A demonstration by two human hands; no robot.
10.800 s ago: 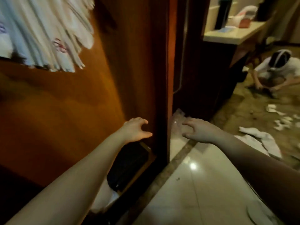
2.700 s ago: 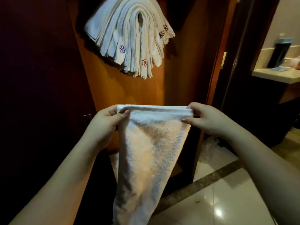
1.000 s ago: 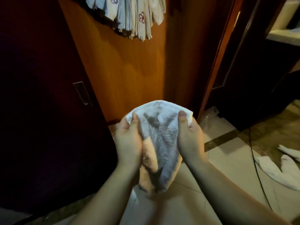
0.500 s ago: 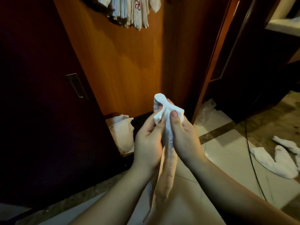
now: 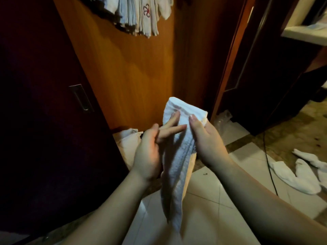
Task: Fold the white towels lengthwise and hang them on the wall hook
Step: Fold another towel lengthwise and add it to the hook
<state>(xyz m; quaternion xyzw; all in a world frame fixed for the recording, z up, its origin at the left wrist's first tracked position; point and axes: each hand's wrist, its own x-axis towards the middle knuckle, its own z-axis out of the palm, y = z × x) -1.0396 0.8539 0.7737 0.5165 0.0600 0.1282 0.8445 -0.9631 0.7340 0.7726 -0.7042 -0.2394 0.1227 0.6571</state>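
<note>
Step in hand: lengthwise fold of one white towel, held out in front of the person above the tiled floor.

Right hand: fingers curled round the towel's right edge near the top, thumb laid on the near face. Firm hold.

Left hand: fingers extended and spread, two of them lying flat against the towel's near face. It holds nothing; it looks to be smoothing or pressing the layers together.

Towel: already narrowed to a long strip, top end bunched above the fingertips, tail hanging free toward the floor. Edges do not look neatly aligned; judgement only, as the fabric is partly blurred.

Hung towels: a fanned bundle on the wooden wall panel, upper part of view. The hook itself is out of frame.

More loose towels lie on the floor at right, so the task appears well short of finished.

Next move, as I judge it: square the long edges, take the strip at its middle, raise it and drape it over the hook beside the others.
</note>
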